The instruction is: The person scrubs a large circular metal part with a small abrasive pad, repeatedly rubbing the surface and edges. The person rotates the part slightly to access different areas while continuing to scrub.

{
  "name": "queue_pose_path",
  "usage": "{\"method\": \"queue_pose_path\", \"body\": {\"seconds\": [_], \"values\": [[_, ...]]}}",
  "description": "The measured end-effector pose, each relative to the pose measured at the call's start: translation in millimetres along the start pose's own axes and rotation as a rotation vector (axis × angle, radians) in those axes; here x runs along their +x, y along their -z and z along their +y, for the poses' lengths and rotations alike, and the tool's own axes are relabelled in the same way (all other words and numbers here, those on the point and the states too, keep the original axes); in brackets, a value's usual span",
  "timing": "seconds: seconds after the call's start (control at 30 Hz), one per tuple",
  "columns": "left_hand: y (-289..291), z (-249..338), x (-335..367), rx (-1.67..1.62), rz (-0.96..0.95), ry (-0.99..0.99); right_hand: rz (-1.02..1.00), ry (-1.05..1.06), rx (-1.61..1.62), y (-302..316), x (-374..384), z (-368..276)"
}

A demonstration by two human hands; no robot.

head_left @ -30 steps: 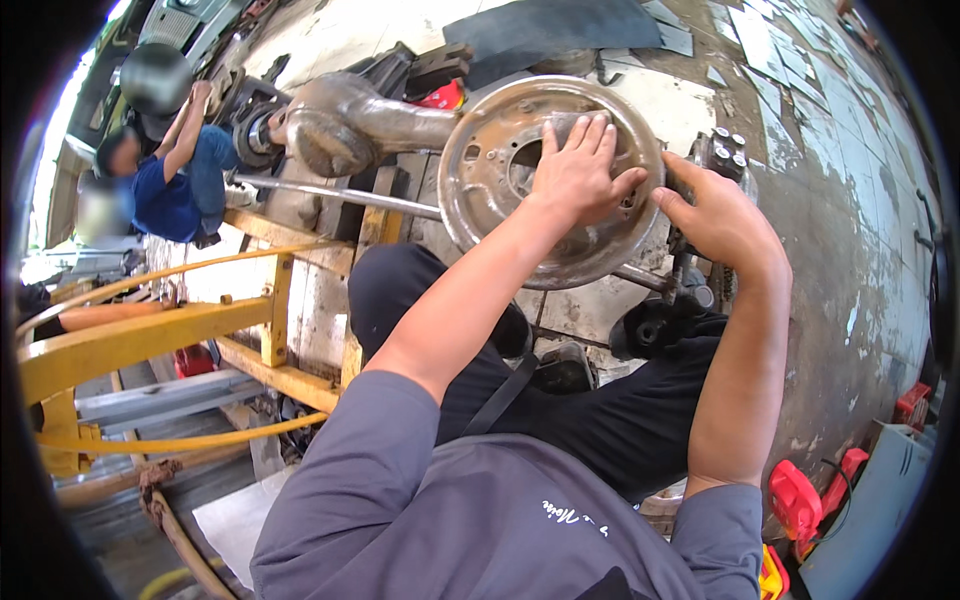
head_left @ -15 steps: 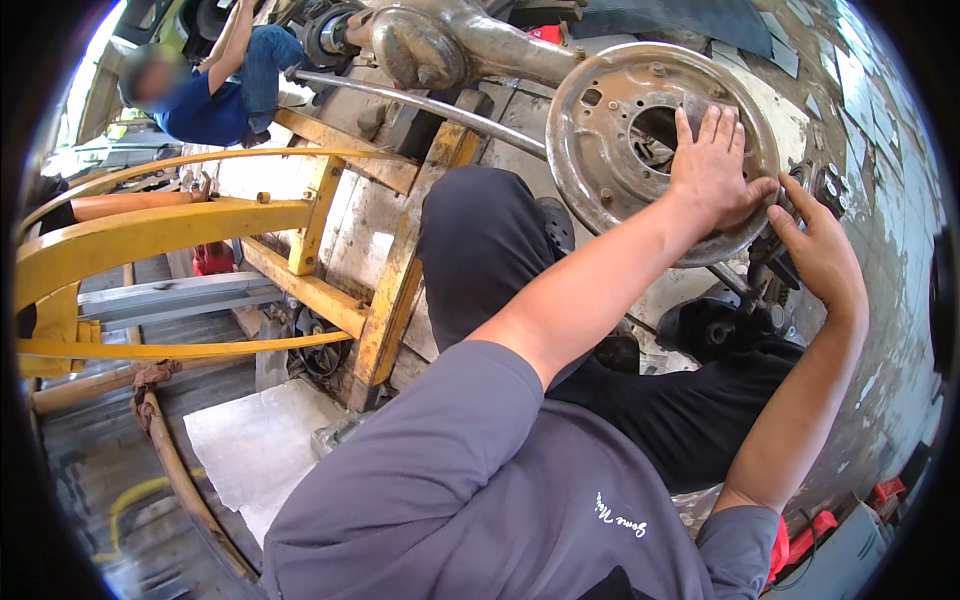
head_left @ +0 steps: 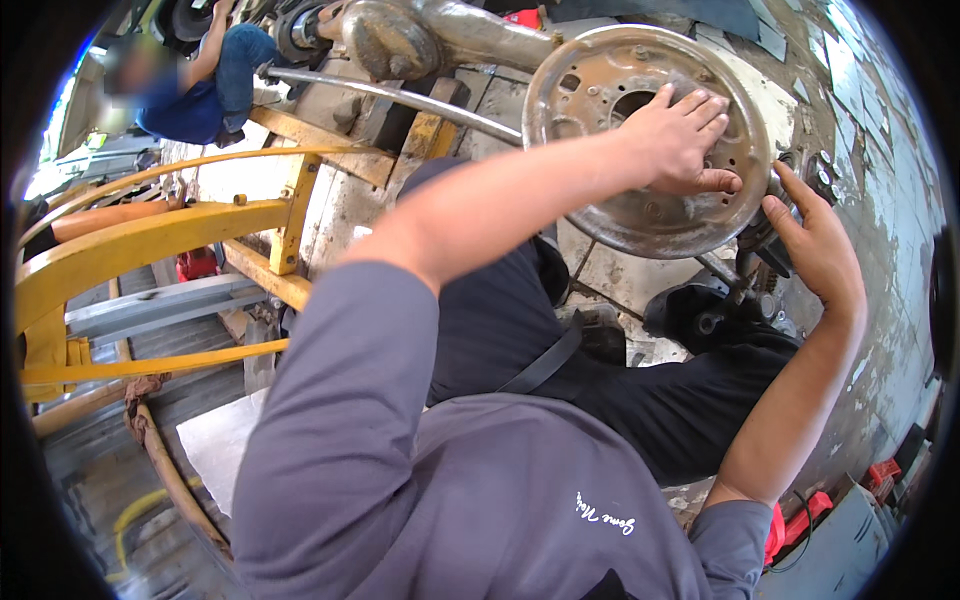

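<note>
A round, brownish metal plate [head_left: 590, 110], like a brake backing plate, stands tilted in front of me at the upper right. It has a raised rim, a central hole and several small holes around it. My left hand [head_left: 680, 145] lies flat across its face, covering part of the central hole. A grey-brown patch, maybe a thin sheet, shows by the fingertips; I cannot make out its kind. At the plate's right edge, my right hand [head_left: 815, 235] holds the rim between thumb and fingers, some of them out of sight.
Behind the plate lies a rusty axle housing [head_left: 390, 40] with a long metal rod [head_left: 400, 95]. A yellow metal frame [head_left: 150, 235] fills the left side. Another person [head_left: 190, 90] crouches at the far left. A red-handled thing [head_left: 800, 525] and a grey case [head_left: 840, 545] sit at lower right.
My left hand has slid leftward over the plate, its fingers closer together and its elbow swung out to the left. My right hand stays at the rim. The whole view has shifted slightly.
</note>
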State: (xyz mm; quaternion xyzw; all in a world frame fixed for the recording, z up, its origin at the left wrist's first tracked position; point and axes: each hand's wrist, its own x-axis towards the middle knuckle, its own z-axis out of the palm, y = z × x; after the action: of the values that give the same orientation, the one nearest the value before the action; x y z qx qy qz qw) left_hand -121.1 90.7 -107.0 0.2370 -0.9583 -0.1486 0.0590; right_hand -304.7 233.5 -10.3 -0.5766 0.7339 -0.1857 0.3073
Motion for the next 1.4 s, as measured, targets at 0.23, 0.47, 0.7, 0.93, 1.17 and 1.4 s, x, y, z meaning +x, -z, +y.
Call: {"method": "queue_pose_path", "body": {"seconds": [0.23, 0.47, 0.7, 0.93, 1.17, 1.4], "values": [[-9, 19, 6, -0.079, 0.079, 0.155, 0.039, 0.016, -0.111, -2, 3, -8], [-10, 34, 2, -0.077, 0.042, 0.133, 0.016, -0.013, -0.112, 2, -1, -3], [-10, 33, 15, -0.055, 0.089, 0.221, 0.020, -0.009, -0.093, 3, -4, -14], [-12, 16, 9, -0.021, 0.106, 0.222, 0.043, 0.021, -0.078, 0, -4, -8], [-22, 25, -13, -0.036, 0.146, 0.074, -0.044, -0.076, -0.053, 10, -5, -18], [-22, 27, -4, 0.000, 0.116, 0.098, -0.025, -0.051, -0.039, 2, -3, -9]]}}
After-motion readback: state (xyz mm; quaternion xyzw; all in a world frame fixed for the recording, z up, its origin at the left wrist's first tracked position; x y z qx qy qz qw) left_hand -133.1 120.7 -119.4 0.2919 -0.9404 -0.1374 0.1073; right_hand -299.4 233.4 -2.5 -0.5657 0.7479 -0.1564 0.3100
